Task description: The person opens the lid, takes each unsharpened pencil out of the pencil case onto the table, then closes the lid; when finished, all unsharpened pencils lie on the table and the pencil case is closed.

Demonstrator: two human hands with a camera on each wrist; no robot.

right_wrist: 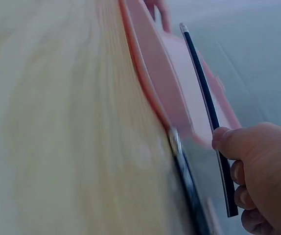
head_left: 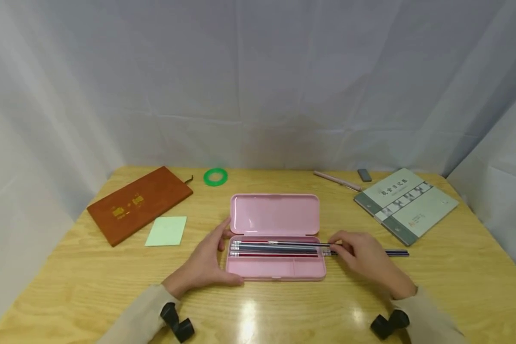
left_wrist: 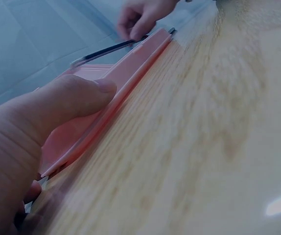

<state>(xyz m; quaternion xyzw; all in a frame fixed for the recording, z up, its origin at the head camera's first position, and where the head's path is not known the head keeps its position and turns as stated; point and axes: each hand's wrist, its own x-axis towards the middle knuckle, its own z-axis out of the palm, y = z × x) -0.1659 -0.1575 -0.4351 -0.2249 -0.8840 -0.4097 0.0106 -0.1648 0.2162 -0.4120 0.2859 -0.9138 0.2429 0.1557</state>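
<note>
An open pink pencil case (head_left: 275, 268) lies at the table's middle, lid (head_left: 274, 214) flat behind it, with several pencils (head_left: 275, 249) inside. My left hand (head_left: 206, 263) rests against the case's left end (left_wrist: 106, 117), thumb (left_wrist: 77, 95) along its front edge, fingers straight. My right hand (head_left: 361, 255) pinches a dark pencil (head_left: 284, 244) at its right end and holds it over the case; the pencil (right_wrist: 206, 105) hangs above the tray in the right wrist view. Another dark pencil (head_left: 391, 252) lies on the table right of the case, partly under that hand.
A brown leather pouch (head_left: 139, 203), a green sticky pad (head_left: 166, 231) and a green tape ring (head_left: 215, 177) lie at the back left. A grey-green notebook (head_left: 406, 204), a pink pen (head_left: 337, 181) and a small grey eraser (head_left: 364, 175) lie at the back right.
</note>
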